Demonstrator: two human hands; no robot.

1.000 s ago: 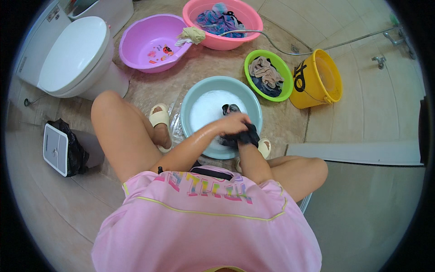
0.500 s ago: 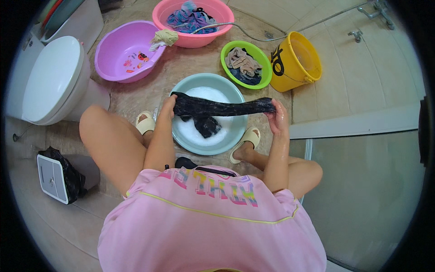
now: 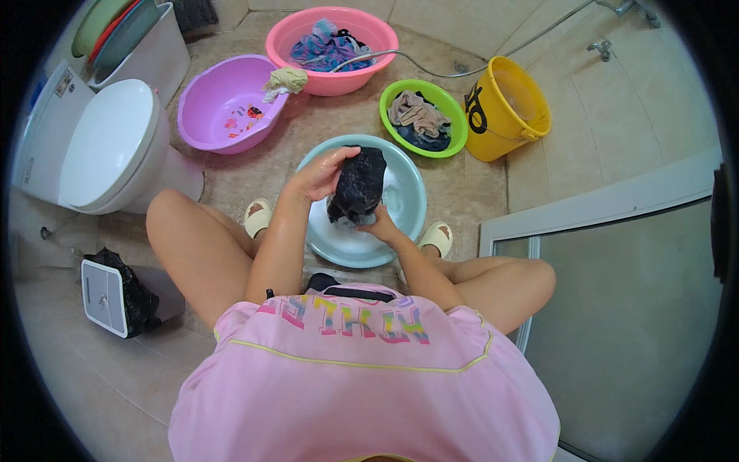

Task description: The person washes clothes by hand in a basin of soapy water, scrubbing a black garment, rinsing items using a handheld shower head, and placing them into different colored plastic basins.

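Observation:
Over a light blue basin [image 3: 326, 248] with white suds in it, I hold a wet, dark black piece of cloth [image 3: 362, 179]; its exact kind does not show. It is bunched into a short, thick bundle. My left hand [image 3: 325, 175] grips its upper left side, with the thumb on top near the upper edge. Below, at the bundle's lower right, my right hand [image 3: 379, 225] holds the other end. The cloth hides some fingers of both hands.
Beyond the basin are a purple tub [image 3: 202, 108], a pink tub [image 3: 385, 40] of clothes with a hose across it, a green basin [image 3: 460, 131] of clothes and a yellow bucket [image 3: 493, 115]. Left are a toilet [image 3: 112, 146] and a bin [image 3: 104, 299]; right is a glass panel [image 3: 616, 323].
The black cloth was stretched sideways between my hands and is now gathered into a bundle. My right hand has moved left and down toward my left hand. The view has shifted slightly.

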